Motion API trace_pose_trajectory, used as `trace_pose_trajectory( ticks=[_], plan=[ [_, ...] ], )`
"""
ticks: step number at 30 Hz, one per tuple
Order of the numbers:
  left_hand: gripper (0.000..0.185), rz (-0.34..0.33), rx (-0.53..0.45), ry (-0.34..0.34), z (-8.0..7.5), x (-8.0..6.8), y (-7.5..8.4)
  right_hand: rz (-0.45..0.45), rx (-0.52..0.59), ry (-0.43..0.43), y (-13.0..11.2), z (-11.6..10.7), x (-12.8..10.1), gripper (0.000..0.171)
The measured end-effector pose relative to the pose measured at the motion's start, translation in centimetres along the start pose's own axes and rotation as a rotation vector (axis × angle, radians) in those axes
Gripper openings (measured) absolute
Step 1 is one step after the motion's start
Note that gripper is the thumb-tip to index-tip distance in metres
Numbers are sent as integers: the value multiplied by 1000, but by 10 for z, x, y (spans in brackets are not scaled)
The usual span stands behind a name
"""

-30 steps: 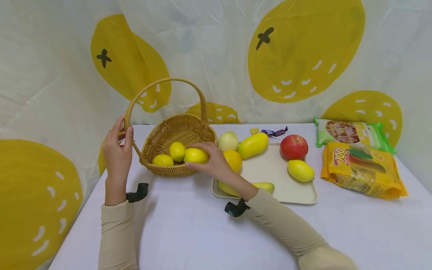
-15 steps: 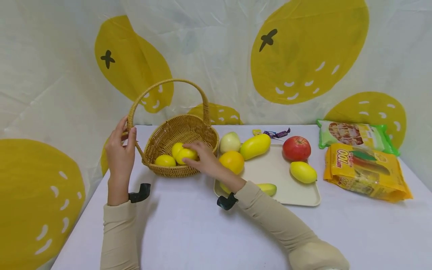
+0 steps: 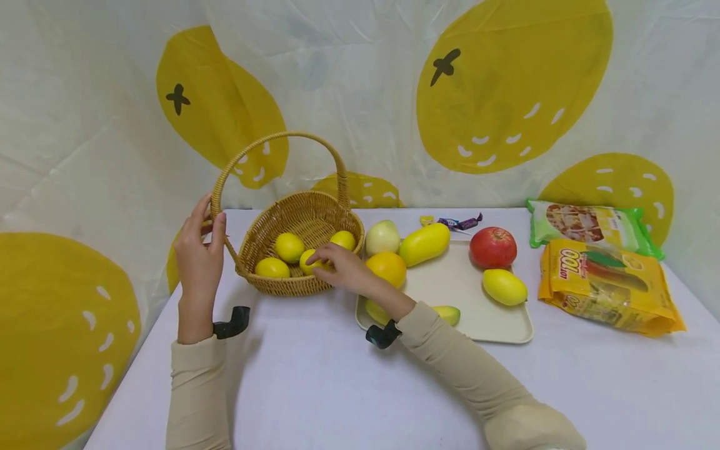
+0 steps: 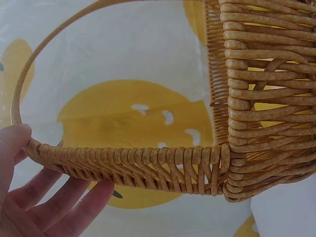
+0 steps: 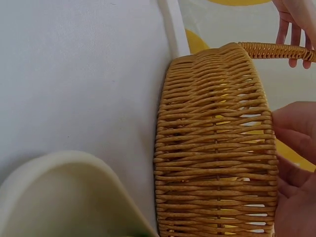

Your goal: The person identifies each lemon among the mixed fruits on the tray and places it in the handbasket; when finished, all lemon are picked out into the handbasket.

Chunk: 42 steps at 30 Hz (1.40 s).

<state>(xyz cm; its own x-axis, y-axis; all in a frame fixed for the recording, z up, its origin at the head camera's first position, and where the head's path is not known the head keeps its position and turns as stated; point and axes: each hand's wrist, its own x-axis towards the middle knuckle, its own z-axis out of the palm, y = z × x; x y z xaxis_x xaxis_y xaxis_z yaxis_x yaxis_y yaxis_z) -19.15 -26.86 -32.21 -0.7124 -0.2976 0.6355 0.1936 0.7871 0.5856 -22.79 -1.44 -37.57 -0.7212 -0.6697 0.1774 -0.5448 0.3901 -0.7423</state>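
My left hand point(image 3: 200, 250) grips the side of the tall arched handle point(image 3: 306, 135) of a wicker basket point(image 3: 292, 286). The left wrist view shows the thumb point(image 4: 15, 136) and fingers on both sides of the handle's woven base. Several lemons point(image 3: 289, 247) lie in the basket, one at its right side point(image 3: 343, 239). My right hand point(image 3: 349, 270) reaches over the front right rim, its relaxed fingers above a lemon point(image 3: 307, 262) and partly covering it. In the right wrist view the basket wall point(image 5: 217, 148) hides most of what lies under those fingers.
Right of the basket, a cream tray point(image 3: 450, 294) holds a mango point(image 3: 424, 244), an orange point(image 3: 387, 269), a red fruit point(image 3: 492, 247), another lemon point(image 3: 505, 287) and a banana point(image 3: 448, 315). A pale round fruit point(image 3: 383, 237), wrapped sweets point(image 3: 467, 222) and two snack bags point(image 3: 610, 284) stand nearby.
My right hand moved left into the basket with a lemon, and its fingers have now loosened over it. Another lemon at the basket's right side has come into view. The left hand stays on the handle.
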Motion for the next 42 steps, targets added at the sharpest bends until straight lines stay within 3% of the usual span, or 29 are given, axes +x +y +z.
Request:
trace_pose_trajectory(
  ticks=[6,9,16,25,32,42],
  plan=[
    [45,-10,-2,-10,-1,-1,-1,-159,14,-73,4,2,-8,24],
    [45,-10,3,-7,-1,-1,-1,-185,58,-63,4,5,-14,22],
    [46,-11,2,-19,2,-1,0,-160,221,49,-3,-3,-40,20],
    [44,-18,-14,-10,-1,1,1,-72,353,64,-6,-28,-79,19],
    [45,-24,14,-6,-1,1,1,-48,309,92,2,-53,-110,18],
    [45,4,-36,-13,0,0,-1,-30,160,109,32,-102,-163,22]
  ],
)
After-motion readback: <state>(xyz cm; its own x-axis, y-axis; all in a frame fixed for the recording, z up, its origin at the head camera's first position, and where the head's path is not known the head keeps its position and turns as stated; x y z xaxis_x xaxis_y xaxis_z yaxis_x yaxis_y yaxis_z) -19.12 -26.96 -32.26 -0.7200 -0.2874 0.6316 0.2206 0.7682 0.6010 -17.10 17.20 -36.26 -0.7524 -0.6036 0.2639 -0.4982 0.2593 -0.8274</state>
